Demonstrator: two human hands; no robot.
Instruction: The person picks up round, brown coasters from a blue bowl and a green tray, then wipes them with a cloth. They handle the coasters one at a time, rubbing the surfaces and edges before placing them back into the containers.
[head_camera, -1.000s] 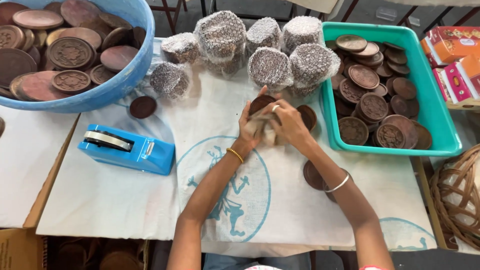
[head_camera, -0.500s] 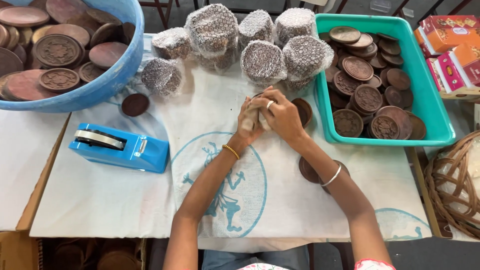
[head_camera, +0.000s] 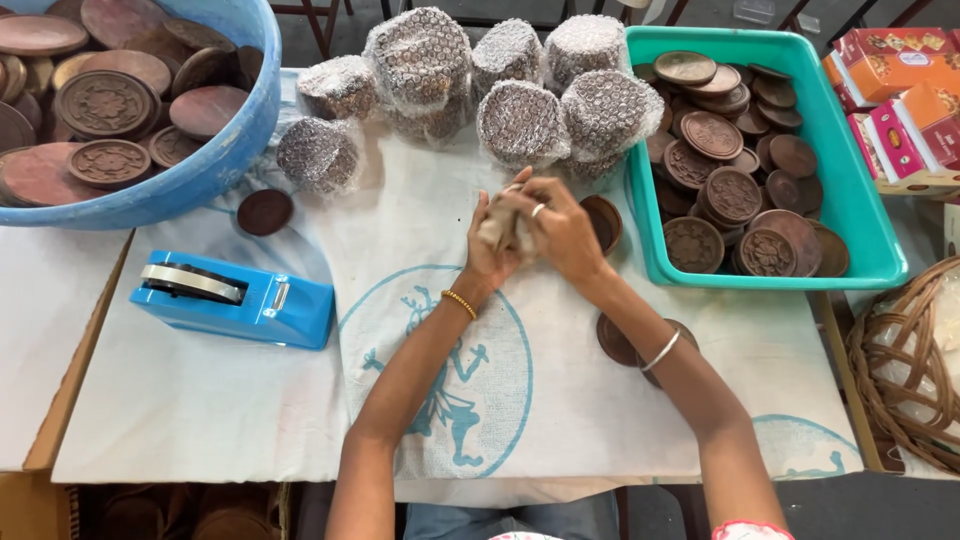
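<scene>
Hands together mid-table: left hand and right hand both clamped around a small pale wad, pressed between the palms, just in front of the bubble-wrapped stacks and beside the teal tray. Versus half a second ago, hands stay locked together in about the same spot; blue tape dispenser unmoved.

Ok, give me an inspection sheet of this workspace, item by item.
Surface: white cloth with blue print over the table.
Job's things: small pale bundle between both hands; brown discs in green tray and blue tub; bubble-wrapped stacks at the back.
Clutter: blue tape dispenser; loose discs on the cloth.
Grippers: left hand and right hand closed on the bundle.
Cables: nothing seen.
Surroundings: coloured boxes, wicker basket at right.
</scene>
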